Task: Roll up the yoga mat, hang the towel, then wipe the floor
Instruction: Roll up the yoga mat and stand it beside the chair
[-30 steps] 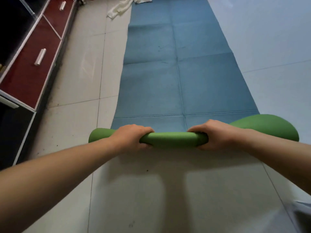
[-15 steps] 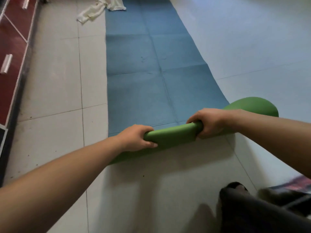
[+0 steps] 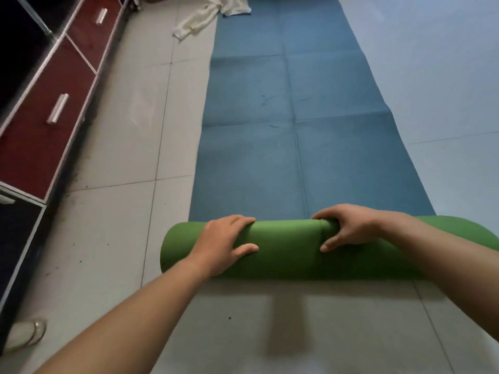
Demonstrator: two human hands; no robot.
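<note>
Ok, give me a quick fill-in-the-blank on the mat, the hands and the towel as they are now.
The left hand and right hand grip the rolled end of the yoga mat, which is ____ outside. Its flat part ahead is ____. The towel lies at the mat's far ____ corner.
Missing: green; blue; left.

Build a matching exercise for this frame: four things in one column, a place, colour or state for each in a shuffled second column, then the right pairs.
Column A
1. rolled part of the yoga mat
2. flat part of the yoga mat
3. towel
4. drawer handle

Column B
a. crumpled, at the mat's far left edge
b. green, gripped by the left hand and right hand
c. silver, on a red drawer front
d. blue, spread on the floor tiles

Pairs: 1-b, 2-d, 3-a, 4-c
</note>
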